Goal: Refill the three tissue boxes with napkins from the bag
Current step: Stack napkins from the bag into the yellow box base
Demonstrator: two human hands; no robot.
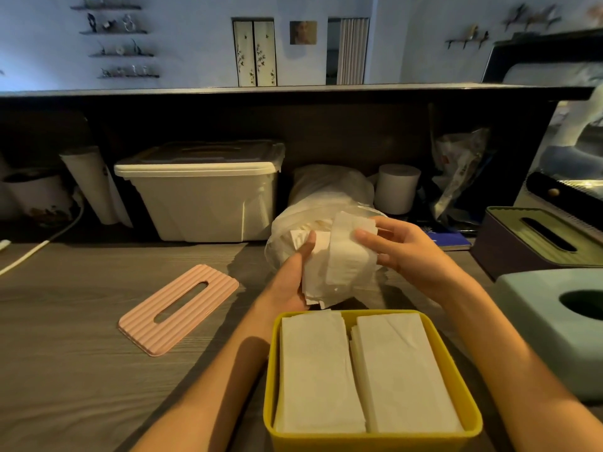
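The left hand (295, 272) and the right hand (403, 252) both gripped a bundle of white paper napkins (346, 265), thumbs curled over its front, just above the mouth of the clear plastic bag (329, 194) lying on the grey wood-grain table (81, 353). Nearest the camera stood the open yellow plastic tissue box (270, 370), holding two flat napkin stacks side by side. Its ribbed pink slotted lid (146, 327) lay to the left. A pale green tissue box (535, 321) and a dark box with a ribbed green lid (509, 249) stood at the right.

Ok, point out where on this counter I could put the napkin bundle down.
Bare wood lies left of the yellow box, in front of the pink lid, and between that lid and the cream bin. The right is crowded: the teal box and dark box sit close, with the napkin bag behind both hands.
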